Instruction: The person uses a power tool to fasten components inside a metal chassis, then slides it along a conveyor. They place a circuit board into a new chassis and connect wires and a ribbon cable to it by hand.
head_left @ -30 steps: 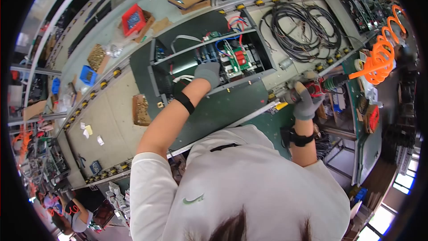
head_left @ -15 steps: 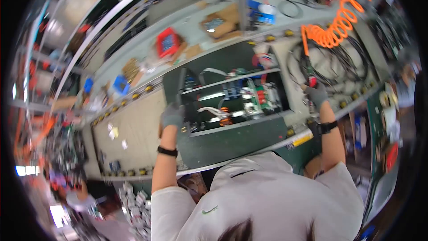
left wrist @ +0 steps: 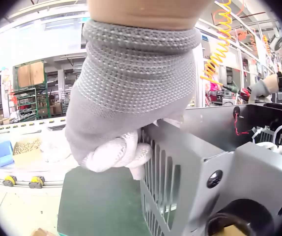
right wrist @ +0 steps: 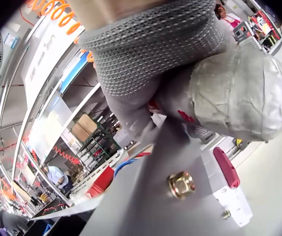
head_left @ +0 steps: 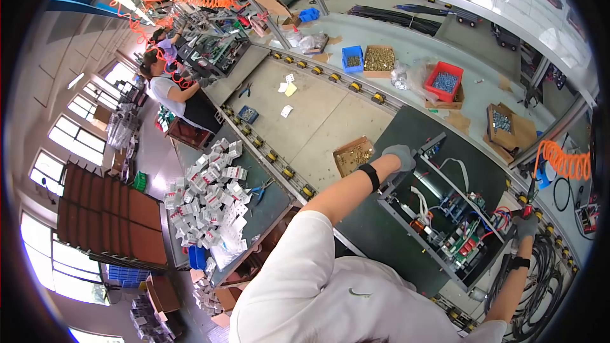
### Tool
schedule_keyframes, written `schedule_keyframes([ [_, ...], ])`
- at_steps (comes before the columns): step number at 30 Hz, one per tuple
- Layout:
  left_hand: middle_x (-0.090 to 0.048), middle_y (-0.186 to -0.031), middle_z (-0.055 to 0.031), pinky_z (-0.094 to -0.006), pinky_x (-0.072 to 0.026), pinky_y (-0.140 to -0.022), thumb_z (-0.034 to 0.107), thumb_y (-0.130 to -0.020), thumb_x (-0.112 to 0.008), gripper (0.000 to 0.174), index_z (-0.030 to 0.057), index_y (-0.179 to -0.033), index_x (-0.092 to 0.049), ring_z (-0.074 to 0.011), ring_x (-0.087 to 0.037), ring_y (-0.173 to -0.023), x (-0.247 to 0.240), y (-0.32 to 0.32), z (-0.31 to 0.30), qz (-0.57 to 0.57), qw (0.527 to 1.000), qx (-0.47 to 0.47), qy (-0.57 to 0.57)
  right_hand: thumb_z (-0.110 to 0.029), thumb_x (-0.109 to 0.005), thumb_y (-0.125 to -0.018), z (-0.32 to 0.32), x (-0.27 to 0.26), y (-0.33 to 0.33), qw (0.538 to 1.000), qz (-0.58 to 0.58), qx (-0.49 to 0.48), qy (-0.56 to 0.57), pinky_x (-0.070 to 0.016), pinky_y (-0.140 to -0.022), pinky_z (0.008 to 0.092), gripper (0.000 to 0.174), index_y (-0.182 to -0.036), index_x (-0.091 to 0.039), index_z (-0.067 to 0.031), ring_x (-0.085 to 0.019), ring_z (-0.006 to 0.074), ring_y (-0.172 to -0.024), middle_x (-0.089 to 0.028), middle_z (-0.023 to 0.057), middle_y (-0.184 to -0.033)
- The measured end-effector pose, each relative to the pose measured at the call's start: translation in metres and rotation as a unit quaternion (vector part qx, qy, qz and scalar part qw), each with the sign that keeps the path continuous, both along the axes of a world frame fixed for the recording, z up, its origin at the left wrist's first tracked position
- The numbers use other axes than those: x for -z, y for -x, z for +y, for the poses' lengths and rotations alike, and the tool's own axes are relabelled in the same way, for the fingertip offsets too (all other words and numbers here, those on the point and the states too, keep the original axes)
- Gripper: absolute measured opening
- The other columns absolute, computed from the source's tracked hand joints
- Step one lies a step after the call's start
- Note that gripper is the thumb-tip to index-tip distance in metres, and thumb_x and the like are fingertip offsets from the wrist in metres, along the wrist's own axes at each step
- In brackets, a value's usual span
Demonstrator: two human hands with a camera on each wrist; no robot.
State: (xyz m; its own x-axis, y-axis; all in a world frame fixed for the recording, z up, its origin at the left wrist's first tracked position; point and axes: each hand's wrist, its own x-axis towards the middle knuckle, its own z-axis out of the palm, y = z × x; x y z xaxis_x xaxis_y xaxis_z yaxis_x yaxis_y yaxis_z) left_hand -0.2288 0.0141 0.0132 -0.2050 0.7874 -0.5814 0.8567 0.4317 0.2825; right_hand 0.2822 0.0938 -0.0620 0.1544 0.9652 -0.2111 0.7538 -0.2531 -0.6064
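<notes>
An open grey metal chassis (head_left: 406, 213) with circuit boards and wires inside lies on a dark green pallet (head_left: 365, 232). My left hand (head_left: 400, 154), in a grey glove, grips the chassis's near-left corner; in the left wrist view its fingers (left wrist: 124, 152) curl over the top edge of the vented side wall (left wrist: 173, 172). My right hand (head_left: 525, 223) is at the chassis's far end, gripping a screwdriver (head_left: 527, 211) with a red part. In the right wrist view that hand (right wrist: 155, 105) wraps a tape-covered tool body (right wrist: 237, 93) above a grey panel with a brass nut (right wrist: 182, 185).
A cardboard box of brass screws (head_left: 354, 154) sits beside my left hand. Blue (head_left: 351, 59) and red (head_left: 444, 81) bins stand on the far bench. An orange coiled air hose (head_left: 562, 160) hangs at right above black cables (head_left: 540, 279). A pile of white parts (head_left: 213, 197) and another worker (head_left: 171, 92) are at left.
My head has turned left, swinging the view. The left hand went from inside the chassis to its corner; the right hand brought the screwdriver from the bench edge to the chassis's far end.
</notes>
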Motion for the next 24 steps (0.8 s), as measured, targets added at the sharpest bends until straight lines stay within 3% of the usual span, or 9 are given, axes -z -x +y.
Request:
schedule_keyframes([
  [3, -0.064, -0.106, -0.0207, -0.0387, -0.0482, -0.085, 0.026, -0.076, -0.055, 0.038, 0.0004, -0.101, -0.066, -0.0350, -0.061, -0.100, 0.010, 0.005, 0.001, -0.016, 0.998, 0.021, -0.053, -0.009, -0.072, -0.058, 0.004, 0.024, -0.013, 0.997, -0.039, 0.015, -0.059, -0.0480, -0.068, 0.0346, 0.041, -0.096, -0.058, -0.0027, -0.059, 0.0225, -0.074, -0.061, 0.0090, -0.080],
  [8, -0.063, -0.106, -0.0208, -0.0391, -0.0477, -0.087, 0.022, -0.072, -0.057, 0.037, -0.0002, -0.100, -0.066, -0.0343, -0.061, -0.100, -0.023, 0.009, -0.010, -0.020, 0.997, 0.054, -0.052, -0.010, -0.070, -0.055, -0.024, -0.025, 0.018, 0.985, -0.126, 0.036, -0.114, -0.0466, -0.079, 0.0352, 0.055, -0.107, -0.057, -0.0017, -0.061, 0.0281, -0.087, -0.063, 0.0134, -0.097],
  [11, -0.066, -0.093, -0.0188, -0.0393, -0.0504, -0.079, 0.021, -0.071, -0.058, 0.028, 0.0028, -0.089, -0.069, -0.0349, -0.064, -0.089, -0.029, 0.016, -0.021, -0.026, 0.992, 0.070, -0.099, -0.008, -0.068, -0.060, -0.082, -0.060, 0.025, 0.966, -0.129, 0.081, -0.210, -0.0449, -0.086, 0.0332, 0.069, -0.126, -0.050, -0.0023, -0.060, 0.0276, -0.095, -0.063, 0.0152, -0.105],
  [15, -0.063, -0.087, -0.0186, -0.0427, -0.0485, -0.078, 0.018, -0.069, -0.057, 0.024, 0.0048, -0.087, -0.067, -0.0368, -0.060, -0.084, -0.014, 0.032, -0.014, -0.043, 0.948, 0.149, -0.278, -0.007, -0.071, -0.068, -0.200, -0.097, 0.047, 0.934, -0.107, 0.121, -0.319, -0.0462, -0.084, 0.0320, 0.060, -0.124, -0.051, 0.0012, -0.060, 0.0208, -0.090, -0.063, 0.0122, -0.104],
  [17, -0.061, -0.088, -0.0187, -0.0436, -0.0471, -0.080, 0.015, -0.065, -0.058, 0.025, 0.0049, -0.086, -0.065, -0.0371, -0.058, -0.089, 0.011, 0.043, 0.003, -0.061, 0.912, 0.161, -0.372, -0.005, -0.074, -0.070, -0.260, -0.109, 0.089, 0.940, -0.071, 0.187, -0.278, -0.0482, -0.077, 0.0301, 0.045, -0.111, -0.055, 0.0016, -0.058, 0.0182, -0.082, -0.063, 0.0101, -0.095],
  [19, -0.062, -0.087, -0.0189, -0.0436, -0.0473, -0.080, 0.012, -0.065, -0.057, 0.021, 0.0040, -0.083, -0.065, -0.0376, -0.058, -0.087, 0.024, 0.051, 0.015, -0.080, 0.880, 0.183, -0.431, -0.006, -0.075, -0.072, -0.313, -0.098, 0.119, 0.917, 0.148, 0.200, -0.311, -0.0492, -0.072, 0.0282, 0.041, -0.108, -0.056, 0.0007, -0.058, 0.0153, -0.079, -0.062, 0.0068, -0.091],
  [21, -0.063, -0.095, -0.0182, -0.0412, -0.0473, -0.083, 0.016, -0.068, -0.061, 0.025, 0.0053, -0.090, -0.067, -0.0361, -0.059, -0.092, 0.033, 0.056, 0.027, -0.098, 0.879, 0.212, -0.415, -0.003, -0.073, -0.075, -0.346, -0.108, 0.158, 0.900, 0.229, 0.256, -0.268, -0.0485, -0.067, 0.0259, 0.036, -0.107, -0.056, -0.0016, -0.057, 0.0116, -0.077, -0.062, 0.0047, -0.089],
  [23, -0.061, -0.110, -0.0190, -0.0395, -0.0435, -0.094, 0.022, -0.072, -0.064, 0.034, 0.0049, -0.102, -0.066, -0.0345, -0.055, -0.107, 0.082, 0.076, 0.051, -0.112, 0.901, 0.251, -0.336, -0.001, -0.070, -0.077, -0.361, -0.143, 0.182, 0.901, 0.339, 0.260, -0.080, -0.0466, -0.061, 0.0235, 0.032, -0.105, -0.055, -0.0030, -0.056, 0.0085, -0.074, -0.060, 0.0033, -0.089],
  [24, -0.062, -0.108, -0.0189, -0.0369, -0.0444, -0.094, 0.019, -0.077, -0.063, 0.035, 0.0044, -0.109, -0.062, -0.0326, -0.056, -0.105, 0.060, 0.068, 0.047, -0.378, 0.892, 0.123, -0.214, 0.000, -0.069, -0.077, -0.365, -0.144, 0.188, 0.891, 0.355, 0.269, -0.089, -0.0444, -0.056, 0.0223, 0.030, -0.103, -0.054, -0.0039, -0.054, 0.0072, -0.070, -0.059, 0.0019, -0.086],
])
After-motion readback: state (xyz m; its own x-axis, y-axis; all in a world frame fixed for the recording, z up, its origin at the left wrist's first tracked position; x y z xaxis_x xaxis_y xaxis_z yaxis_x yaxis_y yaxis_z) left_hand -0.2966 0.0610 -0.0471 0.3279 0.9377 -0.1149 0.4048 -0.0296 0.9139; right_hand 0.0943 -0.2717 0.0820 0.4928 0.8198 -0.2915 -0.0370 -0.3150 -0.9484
